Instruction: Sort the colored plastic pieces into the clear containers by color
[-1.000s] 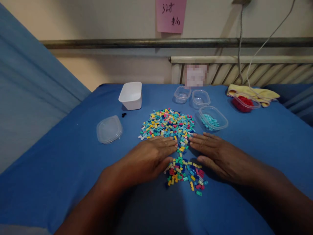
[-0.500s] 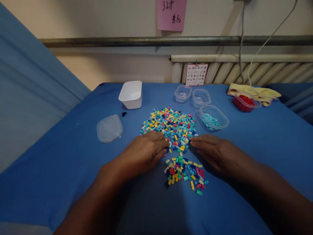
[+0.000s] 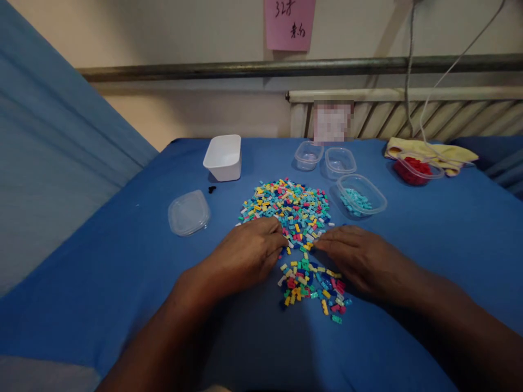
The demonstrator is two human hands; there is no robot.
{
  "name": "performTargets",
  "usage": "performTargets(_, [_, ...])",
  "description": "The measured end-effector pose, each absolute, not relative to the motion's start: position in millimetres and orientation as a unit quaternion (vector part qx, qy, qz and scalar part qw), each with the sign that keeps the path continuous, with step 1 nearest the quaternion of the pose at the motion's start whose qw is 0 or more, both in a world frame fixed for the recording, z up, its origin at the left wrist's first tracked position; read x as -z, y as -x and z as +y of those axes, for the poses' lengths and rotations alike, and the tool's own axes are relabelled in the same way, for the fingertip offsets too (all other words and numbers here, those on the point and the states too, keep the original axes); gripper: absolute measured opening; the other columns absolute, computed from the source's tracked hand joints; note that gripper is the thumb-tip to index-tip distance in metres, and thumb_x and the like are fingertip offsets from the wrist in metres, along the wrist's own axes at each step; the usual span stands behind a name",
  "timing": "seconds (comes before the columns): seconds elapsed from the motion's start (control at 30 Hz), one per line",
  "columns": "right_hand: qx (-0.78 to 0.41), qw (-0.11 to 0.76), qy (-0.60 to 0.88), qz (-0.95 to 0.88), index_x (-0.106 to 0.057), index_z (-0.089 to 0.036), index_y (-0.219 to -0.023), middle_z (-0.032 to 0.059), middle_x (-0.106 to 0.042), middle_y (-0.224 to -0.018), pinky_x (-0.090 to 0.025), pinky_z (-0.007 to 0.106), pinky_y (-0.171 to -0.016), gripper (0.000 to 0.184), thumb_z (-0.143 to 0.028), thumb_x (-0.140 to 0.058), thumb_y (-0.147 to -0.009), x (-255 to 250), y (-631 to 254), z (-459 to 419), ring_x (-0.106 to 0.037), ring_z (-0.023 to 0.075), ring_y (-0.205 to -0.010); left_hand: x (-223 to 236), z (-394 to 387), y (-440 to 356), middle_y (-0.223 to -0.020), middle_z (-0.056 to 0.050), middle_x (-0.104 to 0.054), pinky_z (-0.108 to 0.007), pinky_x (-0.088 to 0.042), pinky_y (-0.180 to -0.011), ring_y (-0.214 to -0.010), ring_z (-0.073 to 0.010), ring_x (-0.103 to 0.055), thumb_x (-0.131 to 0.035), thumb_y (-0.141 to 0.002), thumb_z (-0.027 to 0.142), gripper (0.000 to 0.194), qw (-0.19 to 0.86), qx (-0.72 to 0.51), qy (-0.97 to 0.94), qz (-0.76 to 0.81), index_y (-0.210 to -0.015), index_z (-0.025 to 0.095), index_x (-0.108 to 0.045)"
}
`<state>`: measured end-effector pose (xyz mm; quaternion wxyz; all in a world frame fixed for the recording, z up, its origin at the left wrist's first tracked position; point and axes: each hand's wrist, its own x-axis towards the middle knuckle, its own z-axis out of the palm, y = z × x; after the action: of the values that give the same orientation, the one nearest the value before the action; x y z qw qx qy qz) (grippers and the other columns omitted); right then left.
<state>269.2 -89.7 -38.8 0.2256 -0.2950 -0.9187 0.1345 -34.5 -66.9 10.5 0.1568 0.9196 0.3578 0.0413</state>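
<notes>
One large pile of mixed toy bricks (image 3: 286, 202) lay on the blue-covered bench (image 3: 122, 261), smaller brick cluster (image 3: 300, 286) nearer the person. Left hand (image 3: 255, 249), fingers curled, was at the pile's near-left edge. Right hand (image 3: 357, 253) had fingers extended, held together, tips at bricks on the near-right side. Couldn't tell whether either gripped a brick. Clear tub (image 3: 372, 191) with turquoise bricks (image 3: 356, 202) stood right of the pile; white tub (image 3: 223, 171), back left.
</notes>
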Motion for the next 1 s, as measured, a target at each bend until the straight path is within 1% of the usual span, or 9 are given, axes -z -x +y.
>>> performTargets(0.1, [-0.122, 0.251, 0.312, -0.908, -0.07, -0.022, -0.147, 0.0146, -0.083, -0.13, -0.067, 0.05, -0.1, 0.047, -0.01, -0.054, -0.105, 36.5, -269.4, -89.9, -0.079, 0.0295, -0.115, -11.4, -67.0, 36.0, -0.109, -0.009, -0.068, -0.039, -0.051, -0.087, -0.1, -0.0241, -0.063, -0.05, -0.109, 0.02, 0.026, 0.152, -0.039, -0.917, 0.366, -0.115, 0.018, -0.075])
performTargets(0.2, [-0.122, 0.24, 0.31, -0.912, -0.065, -0.024, -0.156, 0.0153, -0.078, -0.144, -0.065, 0.053, -0.105, 0.053, -0.012, -0.058, -0.105, 39.7, -265.0, -88.7, -0.076, 0.0317, -0.125, -10.1, -68.1, 35.2, -0.108, -0.009, -0.069, -0.039, -0.05, -0.083, -0.097, -0.0245, -0.064, -0.05, -0.109, 0.021, 0.028, 0.135, -0.027, -0.917, 0.374, -0.122, 0.02, -0.075])
performTargets(0.27, [-0.125, 0.211, 0.302, -0.921, -0.065, -0.024, -0.157, 0.0154, -0.077, -0.146, -0.063, 0.054, -0.106, 0.053, -0.015, -0.061, -0.105, 42.2, -262.6, -87.8, -0.075, 0.0325, -0.126, -10.0, -69.4, 34.3, -0.103, -0.008, -0.068, -0.039, -0.048, -0.078, -0.094, -0.0244, -0.064, -0.052, -0.108, 0.021, 0.026, 0.13, -0.02, -0.923, 0.362, -0.116, 0.021, -0.076])
performTargets(0.33, [-0.125, 0.2, 0.3, -0.924, -0.067, -0.023, -0.152, 0.0149, -0.081, -0.134, -0.064, 0.051, -0.1, 0.049, -0.014, -0.061, -0.104, 42.9, -262.8, -87.5, -0.076, 0.0313, -0.115, -11.3, -70.4, 34.3, -0.101, -0.007, -0.068, -0.038, -0.048, -0.078, -0.092, -0.0231, -0.064, -0.052, -0.107, 0.019, 0.025, 0.138, -0.028, -0.926, 0.349, -0.111, 0.021, -0.077])
performTargets(0.47, [-0.107, 0.257, 0.326, -0.904, -0.067, -0.019, -0.146, 0.0137, -0.082, -0.116, -0.063, 0.045, -0.084, 0.049, -0.007, -0.053, -0.1, 38.9, -267.9, -88.3, -0.073, 0.0284, -0.095, -13.3, -70.9, 36.5, -0.107, -0.006, -0.071, -0.037, -0.05, -0.084, -0.095, -0.0212, -0.067, -0.054, -0.105, 0.015, 0.026, 0.163, -0.064, -0.923, 0.343, -0.116, 0.02, -0.077])
performTargets(0.6, [-0.137, 0.236, 0.313, -0.91, -0.071, -0.021, -0.136, 0.0109, -0.082, -0.108, -0.062, 0.042, -0.082, 0.042, -0.007, -0.052, -0.101, 33.5, -270.7, -90.2, -0.073, 0.027, -0.093, -12.9, -72.5, 38.2, -0.096, -0.005, -0.07, -0.034, -0.05, -0.078, -0.09, -0.0205, -0.068, -0.055, -0.105, 0.016, 0.025, 0.188, -0.061, -0.925, 0.324, -0.108, 0.024, -0.078])
performTargets(0.7, [-0.173, 0.245, 0.303, -0.905, -0.072, -0.023, -0.137, 0.0091, -0.082, -0.108, -0.062, 0.039, -0.084, 0.041, -0.009, -0.052, -0.104, 32.2, -273.2, -91.2, -0.075, 0.0249, -0.095, -14.6, -73.8, 39.6, -0.092, -0.004, -0.069, -0.032, -0.049, -0.075, -0.088, -0.0193, -0.068, -0.055, -0.105, 0.015, 0.026, 0.215, -0.057, -0.929, 0.296, -0.105, 0.026, -0.078])
performTargets(0.83, [-0.159, 0.267, 0.344, -0.886, -0.071, -0.022, -0.141, 0.0106, -0.082, -0.11, -0.062, 0.041, -0.084, 0.04, -0.012, -0.052, -0.108, 38.1, -273.2, -88.9, -0.076, 0.0258, -0.097, -15.8, -70.3, 42.0, -0.095, -0.004, -0.072, -0.033, -0.05, -0.079, -0.091, -0.0199, -0.069, -0.055, -0.108, 0.019, 0.025, 0.207, -0.048, -0.92, 0.328, -0.109, 0.025, -0.079])
performTargets(1.0, [-0.141, 0.224, 0.373, -0.889, -0.079, -0.021, -0.121, 0.0111, -0.078, -0.104, -0.06, 0.043, -0.086, 0.022, -0.026, -0.06, -0.113, 49.5, -259.6, -83.5, -0.072, 0.0274, -0.097, -9.6, -59.4, 47.1, -0.107, -0.007, -0.077, -0.038, -0.051, -0.084, -0.1, -0.0249, -0.072, -0.052, -0.112, 0.03, 0.028, 0.13, -0.055, -0.887, 0.439, -0.111, 0.021, -0.079])
